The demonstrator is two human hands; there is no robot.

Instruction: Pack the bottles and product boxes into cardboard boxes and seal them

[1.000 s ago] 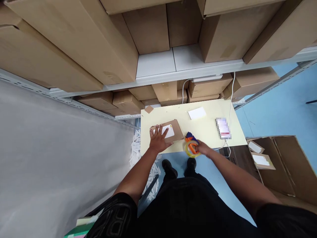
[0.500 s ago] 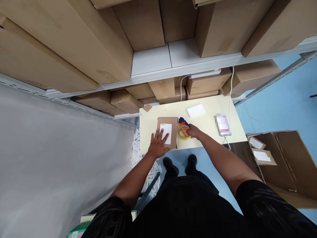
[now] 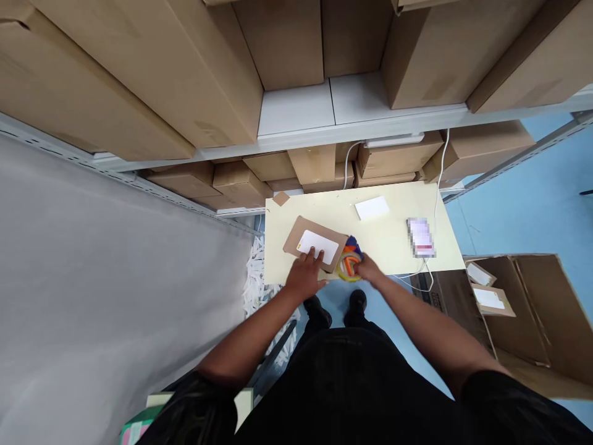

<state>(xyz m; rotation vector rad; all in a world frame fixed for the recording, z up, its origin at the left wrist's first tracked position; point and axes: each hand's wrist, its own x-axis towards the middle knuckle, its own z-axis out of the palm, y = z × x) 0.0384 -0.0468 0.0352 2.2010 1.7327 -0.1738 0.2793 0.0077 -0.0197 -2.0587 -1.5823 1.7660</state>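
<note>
A small flat cardboard box (image 3: 296, 230) with a white label (image 3: 327, 245) lies turned at an angle near the table's front edge. My left hand (image 3: 306, 273) grips its near side, fingers on top over the label and thumb by the near edge. My right hand (image 3: 367, 269) is closed around the handle of an orange and blue tape dispenser (image 3: 351, 249). The dispenser's yellowish tape roll touches or nearly touches the box's right end; I cannot tell whether tape is stuck there.
On the pale table (image 3: 389, 238) are a white pad (image 3: 372, 208), a blurred phone-like device (image 3: 420, 238) on a cable and a cardboard scrap (image 3: 280, 198). Shelves of cartons (image 3: 278, 43) overhang the back. An open carton (image 3: 532, 309) with labelled parcels stands right; white paper strips (image 3: 254, 278) lie left.
The box has turned clockwise, its right end now nearer me. My left fingers have drawn toward its near side. The tape dispenser has moved slightly toward me with my right hand.
</note>
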